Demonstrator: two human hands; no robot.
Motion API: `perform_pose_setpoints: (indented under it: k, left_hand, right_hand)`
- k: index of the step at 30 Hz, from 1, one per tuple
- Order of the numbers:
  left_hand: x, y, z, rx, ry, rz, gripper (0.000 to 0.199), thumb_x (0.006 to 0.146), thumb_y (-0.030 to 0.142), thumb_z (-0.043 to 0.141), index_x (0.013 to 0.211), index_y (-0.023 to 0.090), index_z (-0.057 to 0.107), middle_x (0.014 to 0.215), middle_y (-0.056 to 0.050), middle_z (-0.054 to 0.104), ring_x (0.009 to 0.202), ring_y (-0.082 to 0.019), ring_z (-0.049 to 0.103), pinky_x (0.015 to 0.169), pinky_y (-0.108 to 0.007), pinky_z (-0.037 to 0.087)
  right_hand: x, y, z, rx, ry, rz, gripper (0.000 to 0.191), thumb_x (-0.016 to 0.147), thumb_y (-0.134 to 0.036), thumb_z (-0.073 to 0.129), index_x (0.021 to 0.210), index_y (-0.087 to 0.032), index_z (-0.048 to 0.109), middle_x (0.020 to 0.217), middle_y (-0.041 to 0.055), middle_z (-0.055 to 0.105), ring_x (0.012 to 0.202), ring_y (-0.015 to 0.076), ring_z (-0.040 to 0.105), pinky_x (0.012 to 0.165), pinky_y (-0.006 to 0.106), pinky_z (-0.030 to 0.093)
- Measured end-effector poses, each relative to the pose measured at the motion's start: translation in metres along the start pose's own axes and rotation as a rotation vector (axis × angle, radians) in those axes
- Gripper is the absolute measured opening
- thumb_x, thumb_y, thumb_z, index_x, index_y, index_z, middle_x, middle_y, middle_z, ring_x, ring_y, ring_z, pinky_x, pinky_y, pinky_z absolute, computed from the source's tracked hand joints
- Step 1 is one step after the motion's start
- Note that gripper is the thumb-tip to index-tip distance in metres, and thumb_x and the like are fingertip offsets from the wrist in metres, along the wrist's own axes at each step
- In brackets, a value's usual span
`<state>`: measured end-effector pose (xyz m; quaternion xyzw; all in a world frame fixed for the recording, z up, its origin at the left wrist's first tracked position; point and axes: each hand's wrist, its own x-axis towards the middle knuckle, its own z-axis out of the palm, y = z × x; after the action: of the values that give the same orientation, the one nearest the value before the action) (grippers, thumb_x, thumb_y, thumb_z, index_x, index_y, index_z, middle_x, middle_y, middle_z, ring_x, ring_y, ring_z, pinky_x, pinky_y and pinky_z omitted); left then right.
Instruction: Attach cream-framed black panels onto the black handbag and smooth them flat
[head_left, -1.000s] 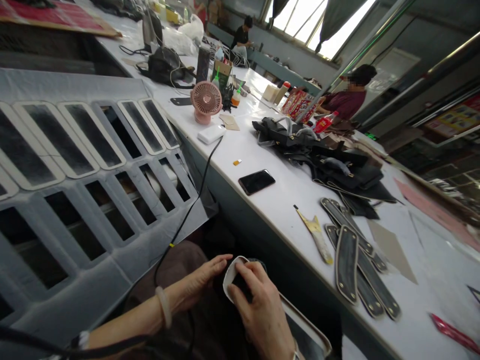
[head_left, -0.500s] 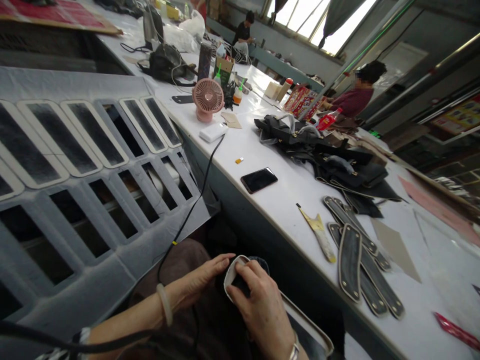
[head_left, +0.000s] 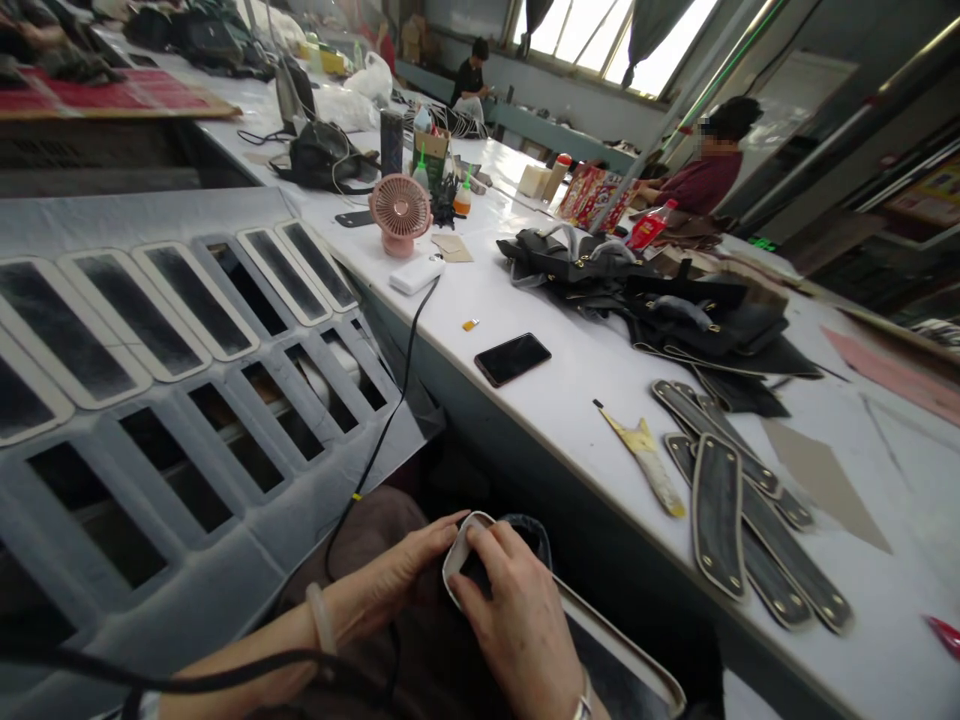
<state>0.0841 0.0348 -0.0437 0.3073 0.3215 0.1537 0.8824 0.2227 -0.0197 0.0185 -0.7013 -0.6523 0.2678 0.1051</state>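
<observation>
A dark strap-like piece with a pale edge (head_left: 622, 642) lies across my lap, its near end curled up between my hands. My right hand (head_left: 517, 610) pinches this curled end, thumb and fingers bent over its pale rim. Against the rim's left side rests my left hand (head_left: 409, 565), its fingers together and pressed to the piece; their tips are partly hidden. A black cable passes over my left forearm.
To the left, a grey slotted rack (head_left: 247, 545) bears pale-rimmed dark panels (head_left: 105, 325). On the white table (head_left: 555, 440) are a pink fan (head_left: 401, 210), phone (head_left: 513, 359), yellow-handled tool (head_left: 645, 465), dark straps (head_left: 718, 515) and black bags (head_left: 622, 285). People sit farther back.
The camera view has shifted slightly, so the rack sits lower and the straps farther right. Both hands keep nearly the same place on the curled end.
</observation>
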Motion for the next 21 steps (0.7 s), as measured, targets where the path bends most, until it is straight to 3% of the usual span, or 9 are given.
perform_pose_setpoints:
  k: [6, 9, 15, 21]
  left_hand:
    - [-0.001, 0.0, 0.008, 0.099, 0.094, 0.021, 0.047, 0.087, 0.05, 0.053, 0.127, 0.026, 0.059, 0.119, -0.006, 0.064, 0.108, -0.027, 0.057, 0.077, -0.031, 0.049]
    - [-0.001, 0.002, 0.013, 0.108, 0.085, 0.054, 0.043, 0.088, 0.044, 0.053, 0.126, 0.025, 0.06, 0.117, -0.005, 0.065, 0.106, -0.026, 0.058, 0.086, -0.034, 0.048]
    - [0.011, -0.008, 0.012, 0.213, 0.222, 0.175, 0.042, 0.084, 0.038, 0.06, 0.121, 0.019, 0.063, 0.113, -0.004, 0.068, 0.113, -0.026, 0.056, 0.102, -0.035, 0.039]
    - [0.019, -0.018, 0.005, 0.278, 0.256, 0.204, 0.042, 0.083, 0.039, 0.06, 0.119, 0.018, 0.065, 0.112, -0.006, 0.069, 0.113, -0.028, 0.057, 0.102, -0.039, 0.04]
  right_hand:
    - [0.0, 0.004, -0.001, 0.008, 0.025, -0.051, 0.029, 0.078, -0.003, 0.058, 0.103, -0.019, 0.059, 0.101, 0.0082, 0.06, 0.095, 0.0271, 0.059, 0.085, 0.041, 0.05]
    - [0.001, 0.007, 0.0, 0.021, 0.036, -0.066, 0.03, 0.078, -0.003, 0.056, 0.104, -0.019, 0.058, 0.099, 0.008, 0.06, 0.094, 0.0274, 0.059, 0.083, 0.041, 0.049]
    - [-0.003, 0.01, 0.002, 0.087, 0.107, -0.087, 0.031, 0.076, -0.001, 0.054, 0.101, -0.019, 0.052, 0.097, 0.0072, 0.06, 0.095, 0.0266, 0.058, 0.083, 0.039, 0.046]
    - [-0.011, 0.012, -0.026, 0.265, 0.008, -0.171, 0.018, 0.088, -0.007, 0.049, 0.099, -0.018, 0.058, 0.096, 0.0056, 0.061, 0.092, 0.0217, 0.059, 0.08, 0.033, 0.045]
